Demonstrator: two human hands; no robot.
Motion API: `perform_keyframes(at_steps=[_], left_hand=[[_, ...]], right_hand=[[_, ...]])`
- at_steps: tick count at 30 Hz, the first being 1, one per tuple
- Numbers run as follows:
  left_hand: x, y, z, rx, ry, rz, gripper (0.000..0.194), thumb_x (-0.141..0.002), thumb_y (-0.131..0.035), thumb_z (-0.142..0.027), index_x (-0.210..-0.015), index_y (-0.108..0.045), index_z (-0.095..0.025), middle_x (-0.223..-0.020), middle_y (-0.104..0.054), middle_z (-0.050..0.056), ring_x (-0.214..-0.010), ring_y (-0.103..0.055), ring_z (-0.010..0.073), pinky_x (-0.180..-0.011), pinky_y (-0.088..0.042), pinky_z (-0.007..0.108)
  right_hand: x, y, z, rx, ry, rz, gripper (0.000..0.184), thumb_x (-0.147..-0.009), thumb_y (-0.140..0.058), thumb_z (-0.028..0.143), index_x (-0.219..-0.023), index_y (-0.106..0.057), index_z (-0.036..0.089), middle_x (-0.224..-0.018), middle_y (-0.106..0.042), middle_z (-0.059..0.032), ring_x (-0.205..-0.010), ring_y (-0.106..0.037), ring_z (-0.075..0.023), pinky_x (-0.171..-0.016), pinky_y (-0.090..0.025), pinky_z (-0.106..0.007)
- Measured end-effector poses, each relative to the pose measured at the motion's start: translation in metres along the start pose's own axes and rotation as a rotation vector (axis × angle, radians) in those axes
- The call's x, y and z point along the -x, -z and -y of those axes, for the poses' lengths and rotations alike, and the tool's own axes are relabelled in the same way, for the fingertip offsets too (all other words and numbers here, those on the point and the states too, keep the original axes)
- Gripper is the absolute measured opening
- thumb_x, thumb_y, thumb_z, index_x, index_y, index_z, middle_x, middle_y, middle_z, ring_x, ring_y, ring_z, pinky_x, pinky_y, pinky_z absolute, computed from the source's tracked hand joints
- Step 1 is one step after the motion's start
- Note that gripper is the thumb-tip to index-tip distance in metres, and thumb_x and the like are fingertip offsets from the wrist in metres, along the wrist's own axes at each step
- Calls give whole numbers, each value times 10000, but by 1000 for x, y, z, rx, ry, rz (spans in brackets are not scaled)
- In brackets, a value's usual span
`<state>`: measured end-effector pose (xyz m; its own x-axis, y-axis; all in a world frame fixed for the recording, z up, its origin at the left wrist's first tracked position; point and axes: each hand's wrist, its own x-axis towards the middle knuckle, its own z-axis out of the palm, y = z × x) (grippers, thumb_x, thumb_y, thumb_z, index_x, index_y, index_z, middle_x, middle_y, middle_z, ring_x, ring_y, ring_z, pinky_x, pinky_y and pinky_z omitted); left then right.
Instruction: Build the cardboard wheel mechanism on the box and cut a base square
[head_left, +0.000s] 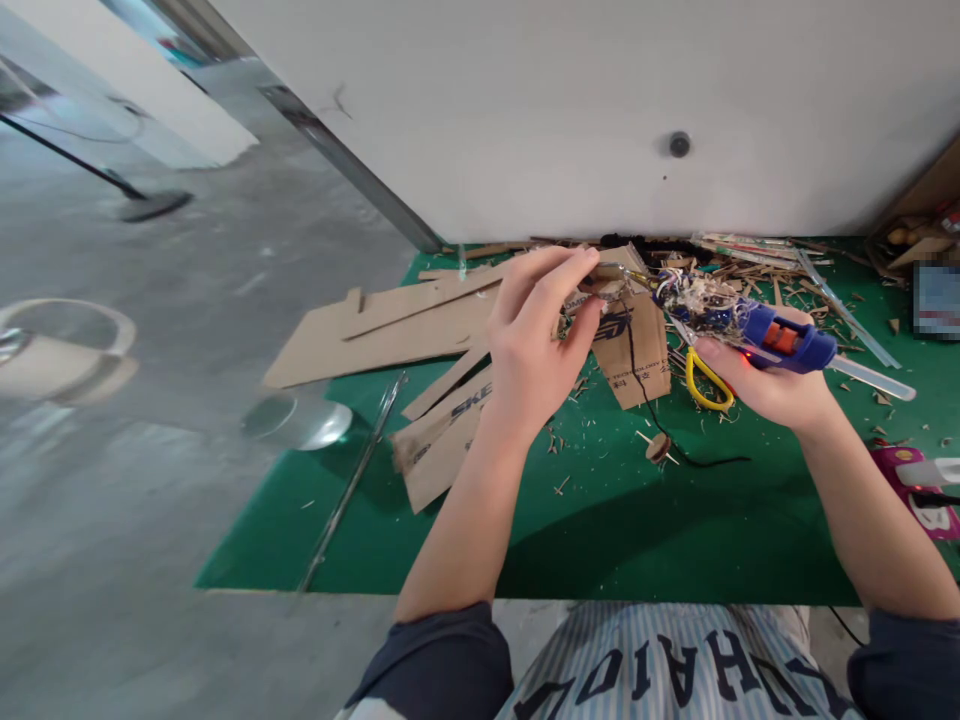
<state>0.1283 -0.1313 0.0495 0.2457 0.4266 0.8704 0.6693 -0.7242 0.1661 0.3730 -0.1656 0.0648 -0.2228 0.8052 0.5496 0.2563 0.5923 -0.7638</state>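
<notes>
My left hand [536, 335] is raised over the green mat [600, 530], fingers pinched on a small cardboard piece [600, 290]. My right hand [765, 375] grips a blue hot glue gun [757, 330] with a yellow trigger and a clear glue stick poking out the back. The gun's glue-crusted nozzle points left at the small piece and meets it. A black cord [660, 420] trails down from the gun onto the mat.
Flat cardboard sheets and strips [397, 330] lie on the mat's left half. Wood and cardboard scraps [750, 265] litter the back edge by the white wall. A pink object [919, 490] sits at the right. A metal rod [352, 480] lies along the left edge.
</notes>
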Motion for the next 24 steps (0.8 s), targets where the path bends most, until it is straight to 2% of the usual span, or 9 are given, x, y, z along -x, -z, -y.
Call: perform_keyframes(at_steps=[9,13,19,24], left_hand=[[0,2,2,-2,86,-13,360,-1013,-592,-270,-1369,-590,-315,-1297,-676,69,-1202,-662,231,-1032,-607,431],[-1,4,1,-43,88,-36,339,-1014,-588,-272,-1348,-599,-325,-1266,-694,63,-1162,-685,224,-1036,-611,443],[-2,7,3,-35,96,-57,376,-1017,-576,-257,-1373,-584,-378,-1279,-686,53,-1179,-679,233,-1051,-604,471],[-1,8,5,-35,125,-32,359,-1022,-573,-301,-1375,-580,-369,-1310,-678,58,-1196,-676,248,-1072,-594,491]], right_hand=[[-2,0,4,-42,34,41,482,-844,-815,271,-608,-402,197,-563,-400,68,-514,-339,-64,-476,-276,-243],[-3,1,4,-24,21,54,495,-851,-810,312,-605,-396,199,-559,-385,69,-515,-313,-65,-472,-256,-249],[-3,1,5,-11,28,76,490,-867,-786,340,-602,-397,206,-551,-386,69,-500,-316,-66,-467,-258,-253],[-4,1,5,3,28,80,501,-877,-774,381,-599,-393,209,-548,-399,63,-494,-328,-68,-465,-268,-254]])
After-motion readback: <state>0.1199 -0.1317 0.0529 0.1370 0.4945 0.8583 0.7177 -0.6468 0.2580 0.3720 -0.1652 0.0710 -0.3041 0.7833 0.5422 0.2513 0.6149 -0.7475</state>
